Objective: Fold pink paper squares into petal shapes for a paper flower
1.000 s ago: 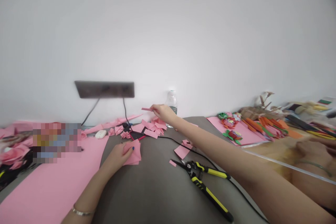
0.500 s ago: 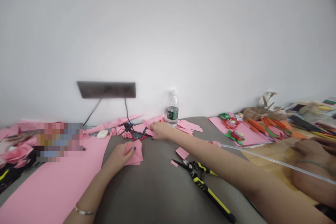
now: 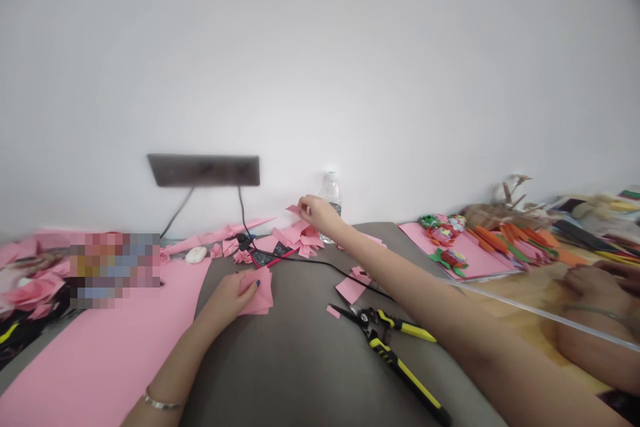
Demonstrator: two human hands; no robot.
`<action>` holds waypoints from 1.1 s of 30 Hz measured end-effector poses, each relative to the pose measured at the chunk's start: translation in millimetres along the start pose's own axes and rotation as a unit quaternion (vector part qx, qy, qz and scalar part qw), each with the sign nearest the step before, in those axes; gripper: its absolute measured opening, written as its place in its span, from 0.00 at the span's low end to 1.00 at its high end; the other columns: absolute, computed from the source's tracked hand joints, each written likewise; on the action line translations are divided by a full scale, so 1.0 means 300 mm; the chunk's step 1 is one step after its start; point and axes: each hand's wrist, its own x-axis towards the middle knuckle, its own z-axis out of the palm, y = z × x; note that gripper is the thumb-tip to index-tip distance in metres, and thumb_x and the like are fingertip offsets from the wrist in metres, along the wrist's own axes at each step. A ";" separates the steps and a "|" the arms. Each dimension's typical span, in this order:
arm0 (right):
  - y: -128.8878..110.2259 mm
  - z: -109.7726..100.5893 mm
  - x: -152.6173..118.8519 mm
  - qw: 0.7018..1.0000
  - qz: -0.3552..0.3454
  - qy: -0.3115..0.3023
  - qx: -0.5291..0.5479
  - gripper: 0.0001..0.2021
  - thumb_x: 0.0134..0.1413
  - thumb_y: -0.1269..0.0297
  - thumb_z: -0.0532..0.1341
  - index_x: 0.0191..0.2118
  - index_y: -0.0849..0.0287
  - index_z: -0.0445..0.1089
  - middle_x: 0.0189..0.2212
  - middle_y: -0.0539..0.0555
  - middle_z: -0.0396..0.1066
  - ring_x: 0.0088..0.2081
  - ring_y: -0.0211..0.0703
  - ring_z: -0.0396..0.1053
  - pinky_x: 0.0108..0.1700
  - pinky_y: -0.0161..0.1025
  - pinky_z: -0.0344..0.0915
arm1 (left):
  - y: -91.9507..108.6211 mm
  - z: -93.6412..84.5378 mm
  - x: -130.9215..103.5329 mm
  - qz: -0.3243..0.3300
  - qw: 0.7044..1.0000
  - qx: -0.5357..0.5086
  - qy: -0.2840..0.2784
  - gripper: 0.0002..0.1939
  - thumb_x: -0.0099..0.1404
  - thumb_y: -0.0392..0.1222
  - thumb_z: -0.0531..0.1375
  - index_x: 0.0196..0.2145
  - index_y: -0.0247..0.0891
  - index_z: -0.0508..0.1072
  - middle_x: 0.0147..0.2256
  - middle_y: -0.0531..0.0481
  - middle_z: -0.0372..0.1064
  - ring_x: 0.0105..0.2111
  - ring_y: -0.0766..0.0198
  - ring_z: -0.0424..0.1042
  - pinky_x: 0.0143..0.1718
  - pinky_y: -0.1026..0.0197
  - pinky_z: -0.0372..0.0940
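Note:
My left hand (image 3: 225, 297) is closed around a small stack of pink paper pieces (image 3: 264, 292), resting low over the grey surface. Raised in front of the water bottle (image 3: 331, 188), my right hand (image 3: 319, 212) pinches a pink paper scrap (image 3: 293, 209). Below it lies a heap of pink paper scraps (image 3: 300, 235), partly on a dark flat device with a red edge (image 3: 274, 255). Yellow-and-black shears (image 3: 367, 327) lie under my right forearm, beside a pink paper square (image 3: 351, 289). The forearm and hand hide part of the bottle.
A large pink sheet (image 3: 120, 340) covers the left side, with a white mouse-shaped object (image 3: 196, 255) behind it. Colourful paper flowers (image 3: 450, 259) lie on pink paper at right. Another person's hands (image 3: 590, 287) are farther right. A black cable (image 3: 320, 261) crosses the grey surface.
My right hand has lifted from the scrap heap toward the wall, with a pink scrap in its fingers. More of the cable and the device now shows. My left hand has stayed put.

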 end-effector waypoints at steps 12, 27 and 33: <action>-0.167 0.059 -0.129 0.980 0.018 -0.088 0.179 0.09 0.59 0.62 0.58 0.35 0.60 0.73 0.33 0.56 0.77 0.34 0.43 0.73 0.33 0.34 0.63 | -0.006 0.012 0.015 -0.032 0.987 -0.138 0.079 0.22 0.59 0.52 0.56 0.45 0.34 0.70 0.50 0.39 0.72 0.52 0.48 0.69 0.52 0.52 0.63; -0.471 0.364 -0.260 0.906 0.085 0.088 0.405 0.06 0.53 0.72 0.50 0.35 0.58 0.62 0.37 0.61 0.69 0.37 0.49 0.68 0.41 0.43 0.67 | -0.039 0.007 0.006 0.021 0.981 -0.176 0.081 0.04 0.57 0.39 0.57 0.31 0.38 0.69 0.32 0.50 0.70 0.36 0.59 0.70 0.42 0.58 0.65; -0.458 0.405 -0.280 0.836 0.066 0.114 0.532 0.08 0.57 0.66 0.51 0.41 0.57 0.63 0.35 0.56 0.72 0.32 0.45 0.70 0.36 0.40 0.66 | -0.081 -0.033 0.010 -0.042 0.978 -0.148 0.140 0.20 0.60 0.41 0.58 0.50 0.35 0.67 0.46 0.42 0.73 0.49 0.54 0.70 0.49 0.54 0.65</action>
